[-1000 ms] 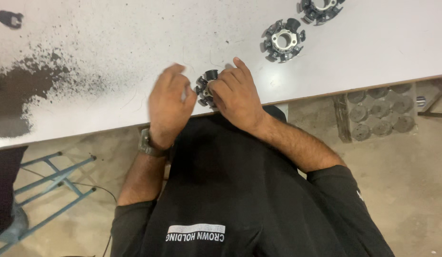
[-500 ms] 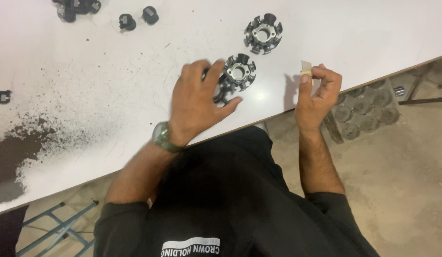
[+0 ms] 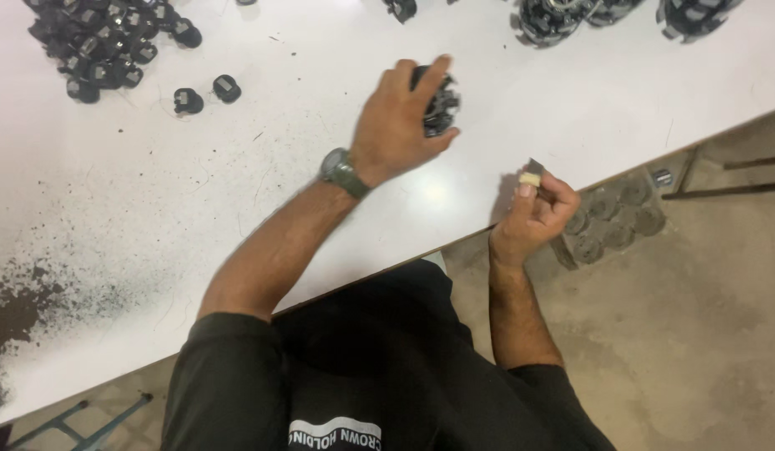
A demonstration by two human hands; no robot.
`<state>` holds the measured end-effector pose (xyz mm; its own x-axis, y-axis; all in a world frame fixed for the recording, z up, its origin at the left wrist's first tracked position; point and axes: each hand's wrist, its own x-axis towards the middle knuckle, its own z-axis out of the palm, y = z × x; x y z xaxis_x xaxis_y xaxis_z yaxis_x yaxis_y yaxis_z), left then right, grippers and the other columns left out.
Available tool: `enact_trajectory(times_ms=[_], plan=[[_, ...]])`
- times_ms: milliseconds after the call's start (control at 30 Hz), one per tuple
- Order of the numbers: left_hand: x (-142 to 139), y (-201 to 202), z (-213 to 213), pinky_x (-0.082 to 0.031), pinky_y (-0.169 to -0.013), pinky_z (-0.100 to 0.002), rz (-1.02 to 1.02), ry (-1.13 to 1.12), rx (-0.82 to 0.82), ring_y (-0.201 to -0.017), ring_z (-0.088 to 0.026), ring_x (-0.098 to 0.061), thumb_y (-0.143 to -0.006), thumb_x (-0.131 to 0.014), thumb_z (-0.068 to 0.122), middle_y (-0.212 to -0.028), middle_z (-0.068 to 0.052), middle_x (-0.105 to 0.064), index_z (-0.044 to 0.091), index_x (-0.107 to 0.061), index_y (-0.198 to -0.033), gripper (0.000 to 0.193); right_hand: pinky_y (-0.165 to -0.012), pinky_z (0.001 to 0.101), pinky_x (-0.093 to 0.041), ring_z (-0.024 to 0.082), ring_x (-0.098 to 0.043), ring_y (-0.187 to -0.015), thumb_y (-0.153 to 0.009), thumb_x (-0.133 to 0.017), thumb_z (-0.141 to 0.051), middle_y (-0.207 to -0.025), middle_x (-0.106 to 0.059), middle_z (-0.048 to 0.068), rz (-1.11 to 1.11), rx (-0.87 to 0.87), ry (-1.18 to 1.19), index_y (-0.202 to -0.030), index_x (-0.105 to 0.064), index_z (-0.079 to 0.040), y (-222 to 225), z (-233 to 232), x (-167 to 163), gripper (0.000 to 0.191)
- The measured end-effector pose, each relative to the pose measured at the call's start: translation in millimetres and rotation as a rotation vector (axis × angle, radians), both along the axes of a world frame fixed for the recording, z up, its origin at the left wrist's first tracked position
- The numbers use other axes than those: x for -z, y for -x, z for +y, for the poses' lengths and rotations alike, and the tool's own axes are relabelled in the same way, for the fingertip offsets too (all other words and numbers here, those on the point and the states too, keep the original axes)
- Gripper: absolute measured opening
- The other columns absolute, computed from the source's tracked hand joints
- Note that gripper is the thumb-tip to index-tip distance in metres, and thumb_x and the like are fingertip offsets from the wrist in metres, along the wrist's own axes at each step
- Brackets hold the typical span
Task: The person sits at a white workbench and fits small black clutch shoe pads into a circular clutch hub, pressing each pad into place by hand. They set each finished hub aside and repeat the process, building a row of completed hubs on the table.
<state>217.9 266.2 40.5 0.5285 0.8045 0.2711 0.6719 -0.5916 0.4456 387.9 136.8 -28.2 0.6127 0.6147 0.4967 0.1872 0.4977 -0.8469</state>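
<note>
My left hand (image 3: 398, 125) reaches out over the white table (image 3: 237, 184) and grips a round dark metal part with notched rim (image 3: 441, 104), which rests on the tabletop. My right hand (image 3: 537, 209) is held near the table's front edge, fingers pinched on a small pale block (image 3: 531, 177) with a dark end. A watch (image 3: 341, 171) sits on my left wrist.
A heap of small black knob-like parts (image 3: 95, 46) lies at the far left, two loose ones (image 3: 205, 93) beside it. More round notched metal parts (image 3: 554, 17) line the far edge. Dark powder (image 3: 20, 309) stains the table's left. A tray of round pieces (image 3: 613, 221) sits on the floor.
My left hand has pushed the round metal part farther away across the table, arm now extended. My right hand stays at the table's edge with the small block.
</note>
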Motion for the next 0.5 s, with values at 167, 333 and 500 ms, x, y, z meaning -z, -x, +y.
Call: enact_trajectory(times_ms=[167, 333, 500], plan=[[-11, -74, 15, -0.052, -0.093, -0.044, 0.006, 0.0, 0.287, -0.117, -0.032, -0.054, -0.081, -0.084, 0.051, -0.133, -0.021, -0.052, 0.025, -0.032, -0.157, 0.096, -0.101, 0.0331, -0.057, 0.019, -0.061, -0.111, -0.108, -0.056, -0.001, -0.122, -0.057, 0.013, 0.188, -0.03, -0.095, -0.135, -0.043, -0.002, -11, 1, -9, 0.03], [-21, -80, 15, -0.053, -0.09, -0.051, -0.152, -0.313, 0.05, -0.135, -0.043, -0.05, -0.079, -0.084, 0.05, -0.168, -0.027, -0.025, 0.03, 0.007, -0.154, 0.12, -0.094, 0.0322, -0.058, 0.024, -0.067, -0.112, -0.113, -0.058, -0.004, -0.122, -0.062, 0.023, 0.174, -0.104, 0.039, -0.132, -0.047, 0.004, -23, 1, -2, 0.024], [27, 96, -66, -0.005, -0.129, -0.058, 0.352, 0.101, 0.232, -0.159, -0.035, -0.005, -0.102, -0.044, 0.069, -0.17, -0.017, -0.007, 0.021, -0.02, -0.162, 0.081, -0.106, 0.0337, -0.056, 0.022, -0.064, -0.116, -0.114, -0.056, -0.001, -0.131, -0.057, 0.022, -0.088, -0.318, 0.218, -0.123, -0.05, 0.003, -18, 4, 9, 0.011]])
